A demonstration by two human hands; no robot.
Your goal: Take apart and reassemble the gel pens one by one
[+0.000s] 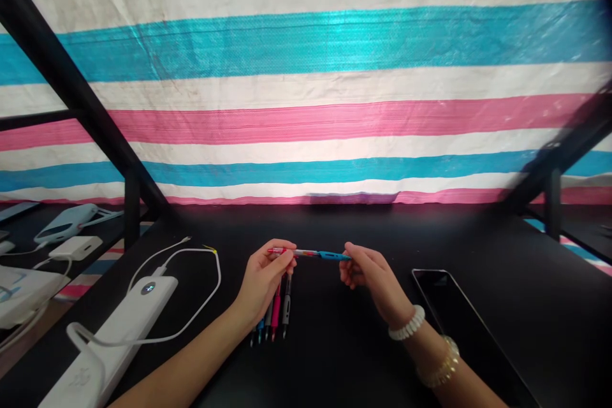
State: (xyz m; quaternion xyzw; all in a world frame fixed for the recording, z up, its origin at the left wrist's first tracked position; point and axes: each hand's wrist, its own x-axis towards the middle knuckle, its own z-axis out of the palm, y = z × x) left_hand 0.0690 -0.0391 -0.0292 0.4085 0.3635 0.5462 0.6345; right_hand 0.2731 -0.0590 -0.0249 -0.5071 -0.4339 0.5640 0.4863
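Observation:
A pen (pixel 310 254) with a red end, a clear barrel and a blue grip is held level above the black table. My left hand (pixel 268 274) pinches its red end between thumb and fingers. At the blue tip, my right hand (pixel 366 268) has its thumb and forefinger closed, the other fingers curled. Several pens lie side by side on the table just below my left hand, among them a pink pen (pixel 276 315) and a grey pen (pixel 286 309); their upper ends are hidden behind that hand.
A white power strip (pixel 129 325) with a looping white cable (pixel 219 274) lies at the left. A dark phone (pixel 459 312) rests beside my right forearm. Black frame bars and a striped sheet (pixel 306 127) stand behind the table (pixel 335 223).

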